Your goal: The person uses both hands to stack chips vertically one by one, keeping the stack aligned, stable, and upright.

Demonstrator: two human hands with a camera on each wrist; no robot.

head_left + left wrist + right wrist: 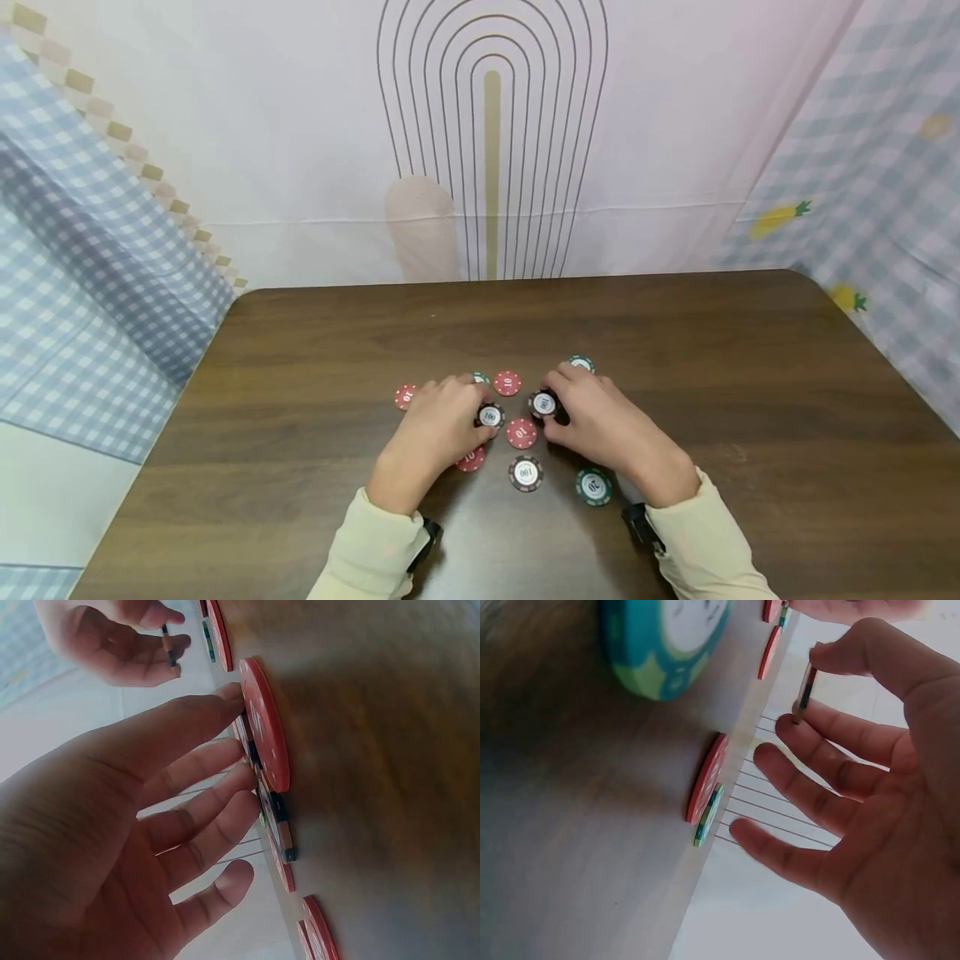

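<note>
My left hand (441,421) grips a black poker chip (491,416) marked 100, thumb and forefinger at opposite edges, low over the table. In the left wrist view a red chip (268,727) lies close by the thumb, and another black chip (280,825) is near the other fingertips. With thumb and fingers my right hand (603,421) pinches a second black 100 chip (543,404). The right wrist view has this chip (805,690) edge-on, raised off the table. A red 10 chip (521,433) lies between the hands.
Nearer me lie a black 100 chip (526,473) and a green 20 chip (594,487). Beyond the hands are a red chip (507,383) and a green chip (582,363). Another red chip (405,396) is left of the left hand. The brown table (300,350) meets a patterned cloth (315,150).
</note>
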